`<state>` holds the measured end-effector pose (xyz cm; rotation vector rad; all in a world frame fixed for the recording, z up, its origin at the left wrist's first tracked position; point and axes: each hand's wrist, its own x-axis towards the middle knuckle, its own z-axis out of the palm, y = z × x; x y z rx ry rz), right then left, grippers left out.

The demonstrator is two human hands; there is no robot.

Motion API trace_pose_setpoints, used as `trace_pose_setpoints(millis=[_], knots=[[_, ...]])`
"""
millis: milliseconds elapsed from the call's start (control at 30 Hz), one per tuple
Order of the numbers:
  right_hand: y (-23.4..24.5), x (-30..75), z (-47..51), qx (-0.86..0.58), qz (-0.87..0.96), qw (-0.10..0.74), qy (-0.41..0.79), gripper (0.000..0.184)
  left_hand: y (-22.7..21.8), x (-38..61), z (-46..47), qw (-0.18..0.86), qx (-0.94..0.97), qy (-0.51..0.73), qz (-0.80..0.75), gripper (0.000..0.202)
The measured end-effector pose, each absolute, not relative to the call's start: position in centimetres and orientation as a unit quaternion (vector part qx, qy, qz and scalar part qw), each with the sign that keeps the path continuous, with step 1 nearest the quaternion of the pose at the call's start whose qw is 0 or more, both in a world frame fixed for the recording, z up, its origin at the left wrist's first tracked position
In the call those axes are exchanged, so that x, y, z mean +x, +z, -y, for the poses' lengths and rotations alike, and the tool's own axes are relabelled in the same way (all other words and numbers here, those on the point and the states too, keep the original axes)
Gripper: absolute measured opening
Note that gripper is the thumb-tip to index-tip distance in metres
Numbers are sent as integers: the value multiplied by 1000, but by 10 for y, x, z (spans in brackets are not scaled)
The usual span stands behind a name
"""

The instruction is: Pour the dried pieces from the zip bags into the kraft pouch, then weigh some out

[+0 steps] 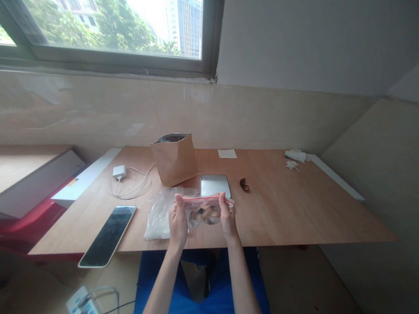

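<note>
Between both hands, above the table's front edge, hangs a clear zip bag (204, 213) with a red closure strip along its top. Brown and tan pieces lie inside it; I cannot tell their kind. My left hand (178, 222) pinches the bag's upper left corner, thumb on top. The upper right corner is gripped by my right hand (227, 218) in the same way. Just behind the bag sits a flat silver scale-like device (215, 184), partly covered by it. A pile of clear plastic bags (157, 220) lies beside my left hand.
A brown paper pouch (175, 159) stands with its top open at the back. Left are a phone (109, 235) overhanging the front edge and a white charger (119, 172) with cable. A dark brown scrap (244, 184), white paper (227, 153) and crumpled tissue (296, 155) lie farther back.
</note>
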<state>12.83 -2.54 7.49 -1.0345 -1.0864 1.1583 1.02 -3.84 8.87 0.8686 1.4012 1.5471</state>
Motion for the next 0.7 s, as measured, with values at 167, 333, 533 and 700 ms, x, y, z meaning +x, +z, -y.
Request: trace_pose_setpoints(millis=[167,333,533,700], knots=[[74,133,23,-473,456,575,487,65,86,3,37,413,340,593,-602,72],[75,134,23,-464,464,570,494,64,79,3,32,429,283,608,-605,57],[73,135,23,-495,456,557,488,66,67,0,27,485,263,610,-569,49],[71,151,16,-513,458,545,480,71,73,-4,27,490,366,525,-591,52]])
